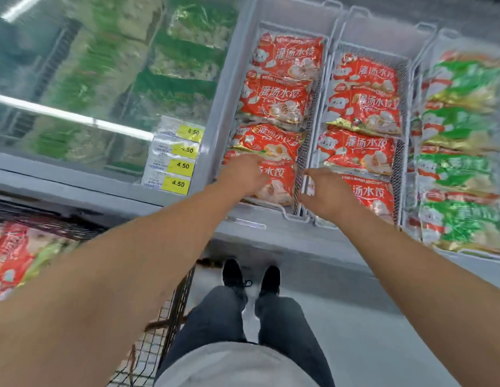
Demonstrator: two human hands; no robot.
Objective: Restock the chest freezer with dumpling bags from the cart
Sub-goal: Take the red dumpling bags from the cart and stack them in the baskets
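At the near end of the open chest freezer, both hands reach in over the front rim. The left hand lies on the nearest red dumpling bag in the left wire basket, its fingers bent down onto the bag's top edge; whether they pinch the plastic or only press on it cannot be told through the blur. The right hand sits just beside it, at the divider between the left basket and the middle basket, fingers curled downward near the wire, and their hold cannot be told either. Beyond the left hand three more red bags run up the left basket in an overlapping row, and the middle basket carries a like row of red bags. A third basket to the right is stacked with green bags. To the left of the open section a closed glass lid covers green packets, with yellow price tags marked 4.50 at its corner. Lower left, the dark wire cart stands beside the person's legs, with red dumpling bags in the cart.
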